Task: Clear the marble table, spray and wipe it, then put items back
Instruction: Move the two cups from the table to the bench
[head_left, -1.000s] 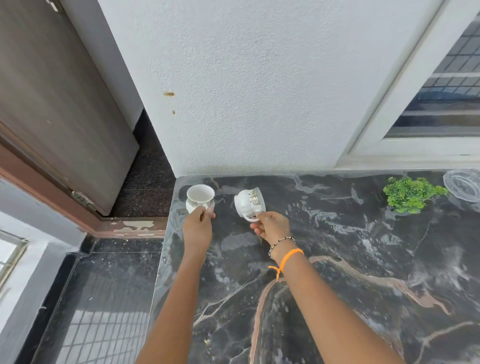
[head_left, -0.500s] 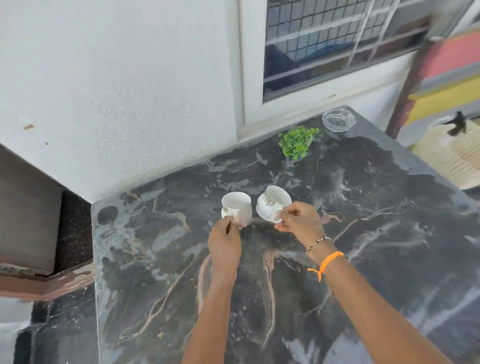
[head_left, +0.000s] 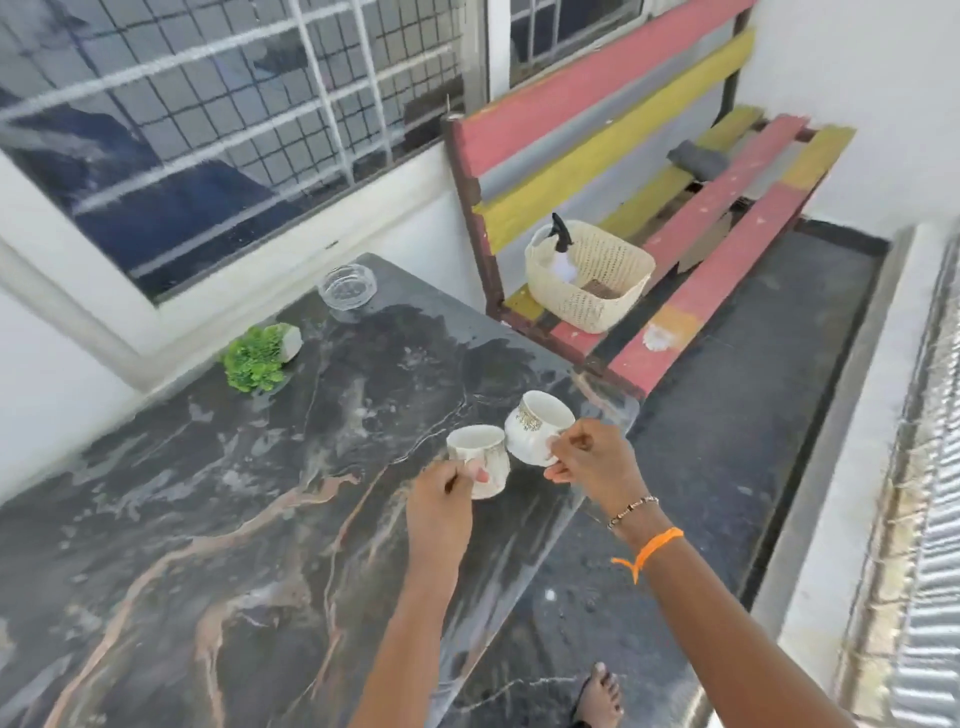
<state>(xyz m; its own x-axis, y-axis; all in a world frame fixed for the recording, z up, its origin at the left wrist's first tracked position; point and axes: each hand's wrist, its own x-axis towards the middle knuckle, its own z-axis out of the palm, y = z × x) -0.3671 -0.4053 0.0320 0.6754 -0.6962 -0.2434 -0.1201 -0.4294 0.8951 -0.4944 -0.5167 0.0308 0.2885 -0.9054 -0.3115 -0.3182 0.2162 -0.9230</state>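
Note:
My left hand (head_left: 439, 506) grips a white cup (head_left: 480, 457) by its handle, held above the dark marble table (head_left: 208, 519) near its right edge. My right hand (head_left: 592, 465) holds a second white cup (head_left: 535, 428) with a gold pattern, tilted, touching or very close to the first. A small green plant (head_left: 257, 358) in a white pot lies on its side at the table's far edge. A clear glass bowl (head_left: 347, 287) stands at the far corner.
A red and yellow slatted bench (head_left: 691, 218) stands right of the table. A cream woven basket (head_left: 589, 283) on it holds a spray bottle (head_left: 561, 239) with a black trigger. A grey cloth (head_left: 696, 158) lies further along. Barred window behind; my foot (head_left: 597, 693) on the dark floor.
Both hands have carried the cups from the table's left end across to its right edge, and my view has swung right, bringing the bench and basket into sight.

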